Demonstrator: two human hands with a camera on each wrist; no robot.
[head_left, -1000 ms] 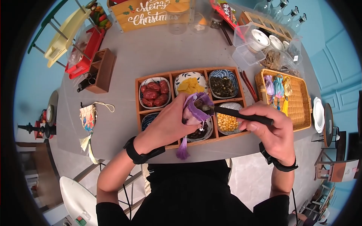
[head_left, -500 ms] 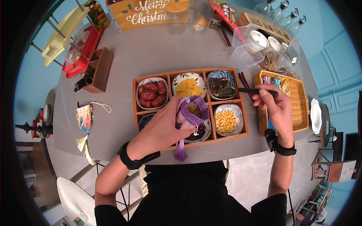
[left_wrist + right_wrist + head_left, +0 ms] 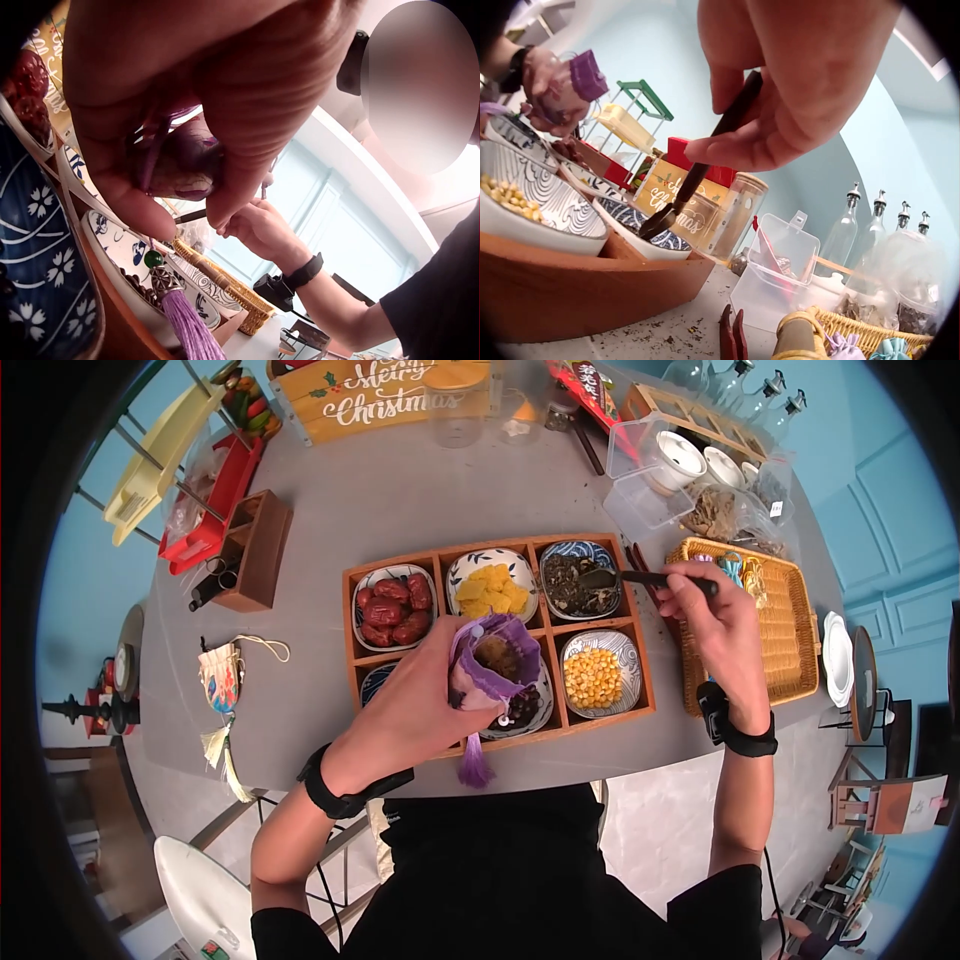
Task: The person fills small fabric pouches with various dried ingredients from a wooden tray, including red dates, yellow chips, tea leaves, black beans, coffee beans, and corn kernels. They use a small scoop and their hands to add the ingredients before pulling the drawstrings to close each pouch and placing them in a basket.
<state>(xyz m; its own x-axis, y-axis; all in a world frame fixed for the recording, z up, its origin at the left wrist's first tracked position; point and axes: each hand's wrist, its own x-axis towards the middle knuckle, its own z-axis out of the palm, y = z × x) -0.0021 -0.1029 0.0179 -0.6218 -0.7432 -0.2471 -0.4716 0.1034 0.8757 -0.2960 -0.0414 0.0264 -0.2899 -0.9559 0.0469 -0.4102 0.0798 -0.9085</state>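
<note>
The left hand point(image 3: 400, 695) grips a purple pouch point(image 3: 497, 660), its mouth open upward with brownish contents inside, above the lower middle of a wooden compartment tray point(image 3: 648, 680). A purple tassel point(image 3: 475, 762) hangs from the pouch. In the right hand point(image 3: 722, 630) a dark spoon point(image 3: 650, 577) is pinched by its handle, and its bowl lies over the dark dried leaves point(image 3: 572, 588) in the upper right dish. The right wrist view shows the spoon point(image 3: 697, 176) tip at the blue patterned dish point(image 3: 667, 244). Red dates, yellow pieces and corn kernels point(image 3: 593, 678) fill other dishes.
Right of the tray is a wicker basket point(image 3: 783, 635) with small pouches. An embroidered pouch point(image 3: 219, 678) lies at the left, near a wooden box point(image 3: 262, 555). Clear containers point(image 3: 640, 500) and lidded white pots point(image 3: 680, 458) stand at the back right.
The right hand has moved the spoon from the purple pouch's mouth to the dish of dark leaves. The left hand, still gripping the pouch, has shifted slightly left in the view.
</note>
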